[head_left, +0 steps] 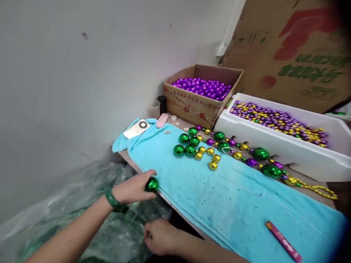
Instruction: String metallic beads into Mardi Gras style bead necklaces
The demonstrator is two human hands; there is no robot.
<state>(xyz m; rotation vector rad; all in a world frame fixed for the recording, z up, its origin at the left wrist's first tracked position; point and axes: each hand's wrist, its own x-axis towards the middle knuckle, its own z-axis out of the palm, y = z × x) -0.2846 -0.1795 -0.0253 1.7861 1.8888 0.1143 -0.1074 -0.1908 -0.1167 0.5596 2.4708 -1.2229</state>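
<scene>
Grip of the left hand point(133, 188), closed around a green ball point(151, 185), thumb and fingers on opposite sides; the ball is just beside the near edge of the tabletop point(308, 178). A green bangle point(113, 200) encircles the left wrist. Right hand point(161, 237): below and nearer the viewer, fingers curled; whether its grip contains anything cannot be told. Clear plastic point(109, 226), with green showing through, lies beneath and around the hands. Blue cloth point(233, 212) covers much of the tabletop, bearing a cluster of green balls point(190, 150), with several gold balls point(213, 165) beside them and a pink stick-like object point(285, 243) at lower right. Along the cloth's far edge runs a beaded strand point(261, 153) of green, gold and purple, ending in a yellow loop. Behind stand a cardboard box point(189, 106) of purple beads point(201, 87) and a white box point(257, 135) of mixed purple and gold beads point(282, 120). At the far left corner: a white device point(136, 129) and a pink case point(162, 120).
</scene>
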